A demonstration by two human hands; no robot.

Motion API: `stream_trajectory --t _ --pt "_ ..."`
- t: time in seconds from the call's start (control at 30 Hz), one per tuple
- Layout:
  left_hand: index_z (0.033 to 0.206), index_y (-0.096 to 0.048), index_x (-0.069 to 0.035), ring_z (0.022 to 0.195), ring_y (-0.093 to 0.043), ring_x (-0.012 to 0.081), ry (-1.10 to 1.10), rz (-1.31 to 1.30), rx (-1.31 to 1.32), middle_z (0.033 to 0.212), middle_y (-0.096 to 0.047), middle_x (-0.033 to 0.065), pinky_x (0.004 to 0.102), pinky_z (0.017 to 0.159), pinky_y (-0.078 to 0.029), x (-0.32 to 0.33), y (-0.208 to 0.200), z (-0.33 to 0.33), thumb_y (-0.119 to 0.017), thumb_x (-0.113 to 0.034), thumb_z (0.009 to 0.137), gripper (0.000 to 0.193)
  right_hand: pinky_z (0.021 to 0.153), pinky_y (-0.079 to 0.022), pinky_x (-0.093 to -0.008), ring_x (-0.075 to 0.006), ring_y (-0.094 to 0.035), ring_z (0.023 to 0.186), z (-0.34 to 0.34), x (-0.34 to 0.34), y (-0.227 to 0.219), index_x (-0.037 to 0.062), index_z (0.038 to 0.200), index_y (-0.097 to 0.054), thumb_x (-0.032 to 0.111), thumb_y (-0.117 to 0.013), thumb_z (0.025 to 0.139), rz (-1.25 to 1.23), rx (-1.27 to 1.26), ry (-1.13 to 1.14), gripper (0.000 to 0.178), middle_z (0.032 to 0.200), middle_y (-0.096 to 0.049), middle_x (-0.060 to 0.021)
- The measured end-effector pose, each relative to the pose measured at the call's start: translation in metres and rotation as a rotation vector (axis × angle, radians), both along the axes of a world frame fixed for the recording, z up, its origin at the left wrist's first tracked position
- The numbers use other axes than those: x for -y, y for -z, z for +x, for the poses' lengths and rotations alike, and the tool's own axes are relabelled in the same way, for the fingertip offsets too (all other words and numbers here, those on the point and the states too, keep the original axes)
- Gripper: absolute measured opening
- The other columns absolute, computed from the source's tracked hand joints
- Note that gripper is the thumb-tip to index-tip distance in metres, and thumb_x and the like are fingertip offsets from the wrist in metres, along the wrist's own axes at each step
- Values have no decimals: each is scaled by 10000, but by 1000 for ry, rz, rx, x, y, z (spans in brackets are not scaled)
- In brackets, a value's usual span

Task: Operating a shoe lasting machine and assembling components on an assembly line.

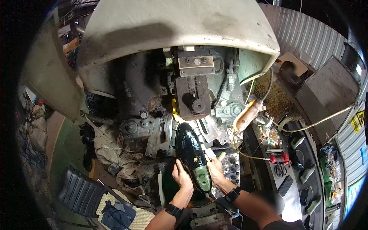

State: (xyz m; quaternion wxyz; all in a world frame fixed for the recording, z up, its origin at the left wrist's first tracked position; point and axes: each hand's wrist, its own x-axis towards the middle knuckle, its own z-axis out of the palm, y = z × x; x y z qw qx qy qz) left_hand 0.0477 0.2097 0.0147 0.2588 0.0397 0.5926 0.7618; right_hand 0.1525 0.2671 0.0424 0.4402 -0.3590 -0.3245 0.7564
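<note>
A glossy black shoe upper (188, 142) sits on a green shoe last (202, 178), its rounded toe pointing away from me and the green heel end nearest. My left hand (181, 175) grips its left side near the heel. From the right, my right hand (216, 170) holds the same end, its fingers partly hidden behind the last. A small pale, stick-like piece (221, 156) shows beside the right fingers; I cannot tell whether it is held. The toe lies just below the dark metal block (193, 97) of a machine, in bright light.
The machine's pale hood (180, 23) arches over the far side. A lit work lamp (248, 115) hangs at the right, with a cable. Farther right are a red tool (279, 158), a black phone-like slab (285, 186) and a rack of shoes (308, 173). A black chair (82, 189) stands left.
</note>
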Motion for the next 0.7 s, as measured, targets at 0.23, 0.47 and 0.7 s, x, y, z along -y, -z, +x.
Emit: stream_trajectory --t 0.23,0.47,0.7 --pt "916 -652 -68 804 -575 65 68 247 237 905 -665 -24 232 737 -477 8 -25 10 -561 -318 1043 295 486 -354 -203 -14 -449 563 12 12 -6 41 1074 -631 287 -685 974 3 64 57 271 700 -539 79" --pt "1269 -605 -48 1035 -638 218 388 291 502 1185 -668 65 356 938 -500 4 -64 7 -421 -455 1055 496 965 -477 -326 -160 -586 1099 33 4 -8 18 1316 -541 386 -460 1060 61 220 -131 455 1199 -623 -68" --pt "1346 -546 -10 1119 -610 204 465 300 239 1274 -627 78 338 987 -478 10 -80 14 -460 -516 1031 603 1084 -391 -337 -183 -512 1247 16 19 -15 69 1420 -428 378 -370 1084 338 107 -141 461 1373 -527 -89"
